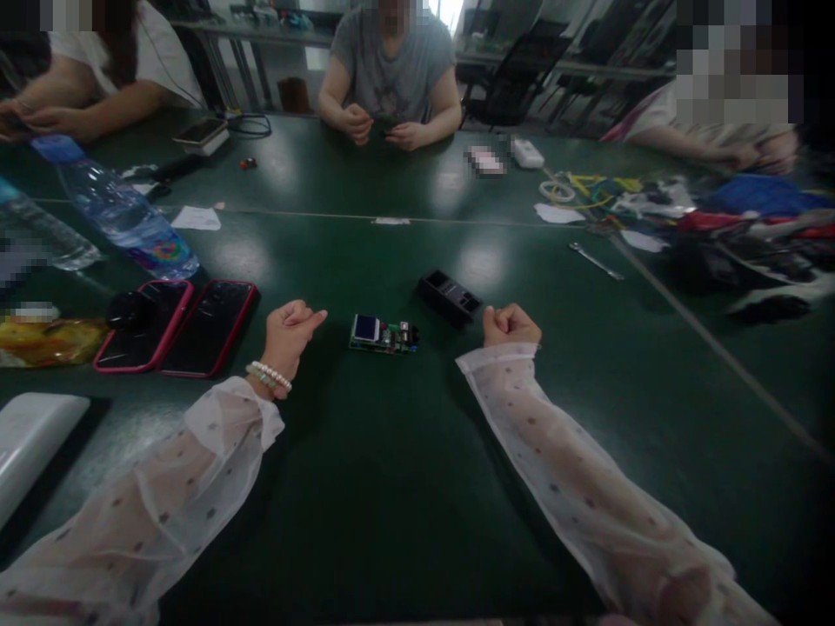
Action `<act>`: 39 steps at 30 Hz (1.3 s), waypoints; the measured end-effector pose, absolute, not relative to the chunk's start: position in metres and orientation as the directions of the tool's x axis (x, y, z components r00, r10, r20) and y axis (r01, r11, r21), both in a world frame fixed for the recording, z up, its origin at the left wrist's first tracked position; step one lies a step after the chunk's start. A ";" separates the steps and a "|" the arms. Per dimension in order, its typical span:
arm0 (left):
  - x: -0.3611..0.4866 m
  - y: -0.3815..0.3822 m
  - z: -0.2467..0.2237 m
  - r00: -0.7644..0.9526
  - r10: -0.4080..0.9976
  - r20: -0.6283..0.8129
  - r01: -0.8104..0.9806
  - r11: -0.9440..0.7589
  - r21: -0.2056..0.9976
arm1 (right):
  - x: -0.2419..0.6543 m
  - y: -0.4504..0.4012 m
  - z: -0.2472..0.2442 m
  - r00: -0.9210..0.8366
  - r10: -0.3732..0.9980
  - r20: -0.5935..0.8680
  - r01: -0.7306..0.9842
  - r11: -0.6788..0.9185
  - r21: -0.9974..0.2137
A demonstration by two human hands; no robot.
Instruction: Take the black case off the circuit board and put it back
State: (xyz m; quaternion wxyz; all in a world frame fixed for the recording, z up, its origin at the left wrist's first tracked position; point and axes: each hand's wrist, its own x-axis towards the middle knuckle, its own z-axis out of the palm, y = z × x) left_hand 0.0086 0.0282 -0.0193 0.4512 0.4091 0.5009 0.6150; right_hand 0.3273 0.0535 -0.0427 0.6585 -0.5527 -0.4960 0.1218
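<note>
A small green circuit board [384,335] with a little dark screen lies flat on the table between my two hands. My left hand [290,332] rests to its left, curled into a loose fist with one fingertip sticking out towards the board and nothing seen in it. Right of the board, my right hand [511,325] lies closed in a fist, also with nothing visible in it. Just beyond that hand sits a black plastic case [449,294] with cut-outs, close to the knuckles. Neither hand touches the board.
Two red-edged phones [210,329] lie on the left, a round black object on one. Behind them a water bottle [127,213] leans. A white box [36,443] sits at near left. Right are a wrench [595,261] and tangled wires [606,196]. Several people sit around the table [391,487].
</note>
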 end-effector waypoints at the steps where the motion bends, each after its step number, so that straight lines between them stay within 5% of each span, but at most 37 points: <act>1: 0.009 0.028 -0.019 -0.268 0.962 0.048 -0.159 -0.093 0.983 | 0.327 0.053 -0.042 0.470 0.708 0.527 0.405 0.358 -0.841; 23: 0.011 0.027 -0.005 -0.374 0.924 -0.074 -0.310 -0.050 0.950 | 0.324 0.047 -0.027 0.517 0.604 0.607 0.575 0.280 -0.768; 30: 0.009 0.028 -0.005 -0.385 0.917 -0.101 -0.339 -0.039 0.940 | 0.325 0.050 -0.029 0.504 0.574 0.645 0.533 0.381 -0.755; 39: 0.010 0.028 -0.001 -0.402 0.909 -0.108 -0.347 -0.042 0.937 | 0.330 0.054 -0.041 0.310 0.651 0.693 0.799 0.217 -0.561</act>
